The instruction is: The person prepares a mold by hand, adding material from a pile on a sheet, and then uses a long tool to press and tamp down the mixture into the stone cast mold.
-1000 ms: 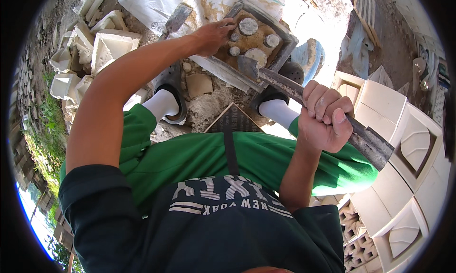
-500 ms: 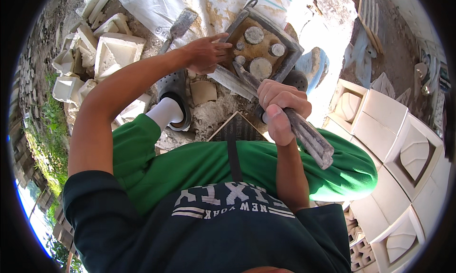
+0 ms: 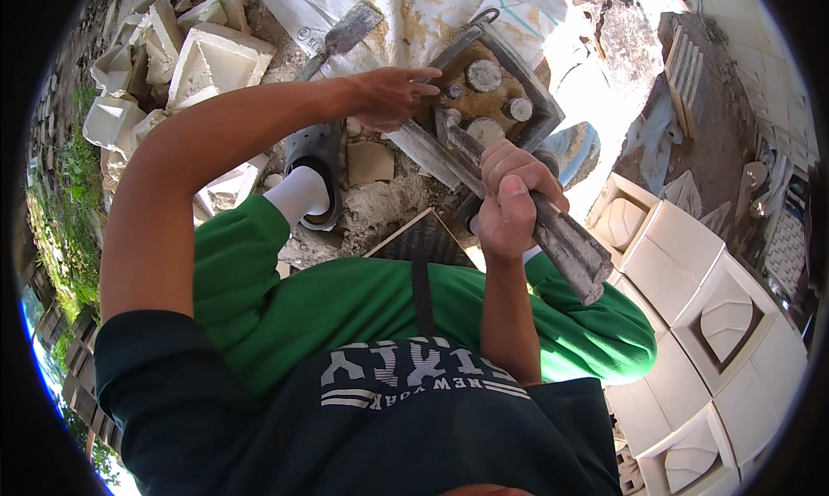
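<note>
My right hand (image 3: 518,198) is wrapped around a thick grey bar (image 3: 570,246) crusted with cement. The bar slants up and left, its narrow far end inside a square, grey-walled mould (image 3: 544,132) between my feet. Brown, damp-looking mix (image 3: 475,105) fills part of that mould around several pale round pegs. Partly behind my right hand is the large near peg (image 3: 485,130); a far peg (image 3: 484,75) shows fully. At the mould's left rim, my left hand (image 3: 389,97) is open, fingers stretched over the edge. Whether it touches the rim I cannot tell.
A cement-caked trowel (image 3: 352,28) lies beyond my left forearm on white sacking (image 3: 414,8). Broken pale block pieces (image 3: 220,64) are heaped at left. Cast blocks with leaf-like reliefs (image 3: 725,323) stand along the right. Wooden slats (image 3: 684,75) lie at far right.
The view has shifted slightly, so the mould appears farther right. Relative to it, my right hand and the bar have moved a little left and farther in, covering more of the large near peg.
</note>
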Demonstrator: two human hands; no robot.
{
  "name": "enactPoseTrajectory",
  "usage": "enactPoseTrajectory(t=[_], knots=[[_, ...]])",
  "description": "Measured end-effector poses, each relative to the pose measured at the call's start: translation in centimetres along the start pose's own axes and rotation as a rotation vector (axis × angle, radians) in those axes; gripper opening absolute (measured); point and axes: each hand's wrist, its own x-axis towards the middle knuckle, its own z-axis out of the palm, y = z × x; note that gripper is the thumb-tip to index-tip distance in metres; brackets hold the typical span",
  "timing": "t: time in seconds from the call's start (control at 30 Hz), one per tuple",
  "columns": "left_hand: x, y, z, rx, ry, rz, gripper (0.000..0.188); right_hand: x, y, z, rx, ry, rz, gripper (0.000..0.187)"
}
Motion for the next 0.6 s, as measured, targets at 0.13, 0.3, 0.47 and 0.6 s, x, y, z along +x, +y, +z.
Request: enactPoseTrajectory(t=[0.13, 0.3, 0.47, 0.6], knots=[[-0.7, -0.5, 2.4, -0.034, 0.323, 0.000, 0.035, -0.4, 2.1, -0.9, 0.000, 0.009, 0.050, 0.018], [-3.1, -1.0, 3.8, -0.468, 0.732, -0.480, 0.053, 1.4, 0.8, -1.3, 0.059, 0.012, 0.114, 0.017], [-1.7, 0.8, 6.4, -1.141, 0.502, -0.709, 0.064, 2.5, 1.0, -1.0, 0.145, 0.054, 0.235, 0.017], [-0.4, 2.1, 4.2, -1.330, 0.373, -0.651, 0.065, 1.1, 1.0, -2.0, 0.166, 0.024, 0.045, 0.017]])
